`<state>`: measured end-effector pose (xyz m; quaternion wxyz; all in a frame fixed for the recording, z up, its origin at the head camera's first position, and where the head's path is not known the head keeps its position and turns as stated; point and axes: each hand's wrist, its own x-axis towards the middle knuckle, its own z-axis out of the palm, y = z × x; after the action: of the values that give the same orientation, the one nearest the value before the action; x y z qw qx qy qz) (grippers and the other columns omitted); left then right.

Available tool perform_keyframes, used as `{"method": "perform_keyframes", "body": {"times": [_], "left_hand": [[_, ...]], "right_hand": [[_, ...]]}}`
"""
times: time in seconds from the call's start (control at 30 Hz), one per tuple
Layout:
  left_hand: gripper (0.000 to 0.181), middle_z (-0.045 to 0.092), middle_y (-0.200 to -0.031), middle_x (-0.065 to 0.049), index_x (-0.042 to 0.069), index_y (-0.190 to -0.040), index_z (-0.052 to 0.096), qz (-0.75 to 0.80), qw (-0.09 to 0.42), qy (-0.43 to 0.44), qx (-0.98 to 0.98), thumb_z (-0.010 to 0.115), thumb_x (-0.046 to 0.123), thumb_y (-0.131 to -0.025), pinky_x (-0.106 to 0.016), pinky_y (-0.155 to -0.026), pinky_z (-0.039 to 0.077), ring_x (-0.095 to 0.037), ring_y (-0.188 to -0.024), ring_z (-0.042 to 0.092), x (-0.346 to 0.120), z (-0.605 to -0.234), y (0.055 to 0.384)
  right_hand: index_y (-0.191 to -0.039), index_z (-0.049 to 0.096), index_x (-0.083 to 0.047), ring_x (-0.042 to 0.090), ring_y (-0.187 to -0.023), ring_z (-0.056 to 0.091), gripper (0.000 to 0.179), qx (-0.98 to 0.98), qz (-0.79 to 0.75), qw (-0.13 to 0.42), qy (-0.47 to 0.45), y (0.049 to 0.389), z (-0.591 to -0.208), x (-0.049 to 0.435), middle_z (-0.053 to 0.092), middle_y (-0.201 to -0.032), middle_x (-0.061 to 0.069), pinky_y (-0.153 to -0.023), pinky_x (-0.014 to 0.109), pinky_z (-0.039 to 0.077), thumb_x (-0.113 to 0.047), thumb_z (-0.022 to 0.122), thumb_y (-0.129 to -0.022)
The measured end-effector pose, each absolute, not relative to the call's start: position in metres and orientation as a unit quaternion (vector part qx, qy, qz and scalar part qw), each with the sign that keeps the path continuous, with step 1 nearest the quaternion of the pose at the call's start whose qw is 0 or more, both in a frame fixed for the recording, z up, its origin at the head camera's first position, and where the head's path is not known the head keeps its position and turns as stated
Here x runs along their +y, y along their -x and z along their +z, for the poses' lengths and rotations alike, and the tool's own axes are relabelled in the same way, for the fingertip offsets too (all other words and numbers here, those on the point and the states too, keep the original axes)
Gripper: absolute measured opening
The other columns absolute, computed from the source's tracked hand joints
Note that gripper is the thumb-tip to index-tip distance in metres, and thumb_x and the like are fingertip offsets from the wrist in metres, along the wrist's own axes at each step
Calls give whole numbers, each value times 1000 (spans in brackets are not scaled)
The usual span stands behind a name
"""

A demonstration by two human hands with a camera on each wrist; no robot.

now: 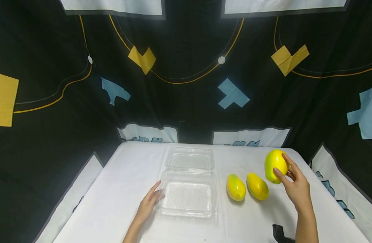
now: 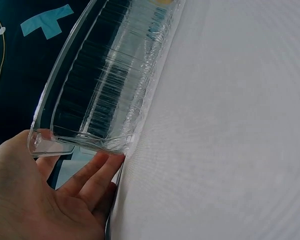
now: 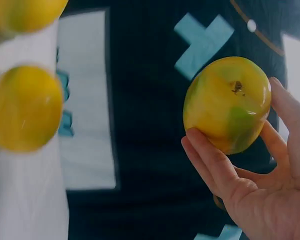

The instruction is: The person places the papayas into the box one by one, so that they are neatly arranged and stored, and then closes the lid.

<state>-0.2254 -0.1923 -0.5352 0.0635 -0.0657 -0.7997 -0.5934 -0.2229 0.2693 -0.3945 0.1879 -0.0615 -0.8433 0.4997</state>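
Note:
My right hand (image 1: 298, 187) grips a yellow mango (image 1: 275, 166) with green patches, thumb and fingers on either side of it, raised over the right side of the table. In the right wrist view the stem end of this mango (image 3: 230, 102) faces the camera. Two more mangoes, one greener (image 1: 235, 187) and one yellower (image 1: 258, 186), lie side by side on the table. My left hand (image 1: 149, 204) holds the left edge of a clear plastic clamshell container (image 1: 187, 199), thumb by the rim and fingertips against its side. The container lies opened flat, its lid (image 1: 190, 158) folded back.
A white cloth covers the table (image 1: 113, 189). Behind it hangs a dark curtain (image 1: 186, 104) with yellow, blue and white patches. A black object (image 1: 281, 233) shows at the bottom beside the right forearm.

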Motion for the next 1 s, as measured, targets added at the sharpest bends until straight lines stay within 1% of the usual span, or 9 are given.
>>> {"method": "perform_keyframes", "body": {"times": [0.2,0.4,0.57,0.7,0.77,0.87,1.0], "left_hand": [[44,54,-123,-24,19,-143,34,-593,61,60,-801,38,24,-100,-61,-97,31,-33,-104,60,-193,-535,225],[44,52,-124,-26,18,-144,33,-599,52,62,-796,37,26,-101,-58,-97,33,-33,-104,60,-193,-535,226],[45,51,-125,-26,18,-144,33,-606,46,63,-791,37,29,-101,-57,-98,33,-32,-105,59,-193,-535,226],[46,51,-126,-25,19,-144,32,-612,40,58,-788,38,31,-100,-55,-98,33,-31,-106,59,-192,-535,225],[46,51,-127,-24,19,-144,32,-611,38,56,-789,38,31,-100,-57,-99,32,-31,-106,59,-192,-535,225],[46,51,-127,-24,18,-145,31,-609,37,53,-790,37,29,-101,-59,-98,31,-31,-107,58,-193,-536,226],[45,49,-126,-27,13,-145,29,-610,34,56,-790,36,24,-101,-64,-96,29,-36,-107,57,-194,-535,227]], "right_hand": [[-143,33,-32,44,-121,41,62,-844,485,230,16,230,-386,235,32,-146,8,-87,57,43,-37,61,-89],[-141,37,-33,39,-119,46,62,-835,496,235,-33,241,-392,198,37,-144,7,-85,50,47,-36,65,-86],[-139,38,-35,35,-119,47,62,-820,527,215,-66,248,-404,172,37,-144,2,-84,48,49,-36,67,-84],[-139,41,-33,34,-118,49,61,-811,545,198,-81,252,-416,153,38,-143,3,-86,49,48,-36,68,-84],[-138,43,-31,34,-116,50,61,-807,551,190,-90,252,-423,143,40,-142,3,-86,46,49,-35,69,-83],[-136,46,-28,32,-114,53,60,-801,562,175,-109,251,-431,126,43,-140,5,-83,38,52,-32,71,-82],[-135,47,-19,36,-112,53,59,-776,598,147,-139,242,-431,103,44,-139,10,-76,32,54,-20,71,-82]]}}
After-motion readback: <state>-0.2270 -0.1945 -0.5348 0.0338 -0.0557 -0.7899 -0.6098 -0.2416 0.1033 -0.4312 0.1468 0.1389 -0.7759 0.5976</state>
